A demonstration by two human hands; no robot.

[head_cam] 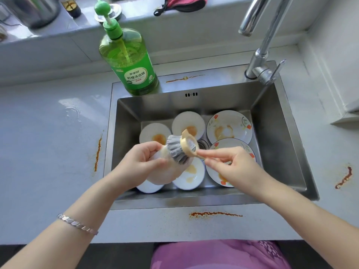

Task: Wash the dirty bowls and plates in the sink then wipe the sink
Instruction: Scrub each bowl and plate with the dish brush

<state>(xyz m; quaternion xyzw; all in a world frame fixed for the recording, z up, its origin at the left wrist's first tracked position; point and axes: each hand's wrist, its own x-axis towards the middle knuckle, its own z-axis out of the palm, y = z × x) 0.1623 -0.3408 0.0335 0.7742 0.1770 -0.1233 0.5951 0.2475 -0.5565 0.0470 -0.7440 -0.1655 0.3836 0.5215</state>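
The left hand (143, 162) grips the dish brush (177, 152), fingers (153, 147) curled round it; the right hand (233, 165) pinches its beige cap (189, 144). A loose pinch could drop the cap among the dirty bowls (189, 120).

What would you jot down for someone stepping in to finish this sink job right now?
Left grip holds the dish brush over the sink. Right grip pinches the brush's beige ring.
Bowls and floral plates lie in the sink; those in view carry brown residue.
Detergent bottle stands on the back rim; no water shows at the faucet.
Done: nothing looks washed.
Left: scrub every dish, then wipe the sink.
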